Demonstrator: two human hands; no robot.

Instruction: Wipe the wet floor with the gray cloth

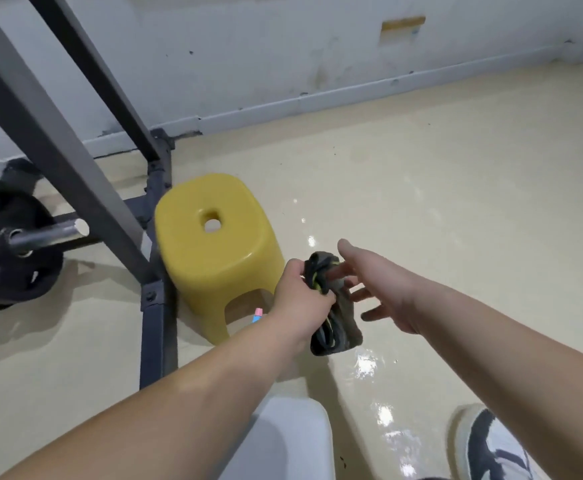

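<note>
The gray cloth (337, 317), dark and bunched with a thin yellow stitch line, hangs in the air above the floor. My left hand (300, 296) is closed around its upper part. My right hand (383, 289) is just to the right, fingers spread, with fingertips touching the cloth's top edge without gripping it. The cream floor (421, 209) has a shiny wet patch (369, 365) with bright reflections, directly below and in front of the cloth.
A yellow plastic stool (214, 251) stands just left of my hands, with a small pink and blue object (258, 315) by it. A dark metal rack (75, 188) with a barbell and weight plate (9, 251) is at left. My shoe (487, 445) is at bottom right. A white wall (283, 57) runs behind.
</note>
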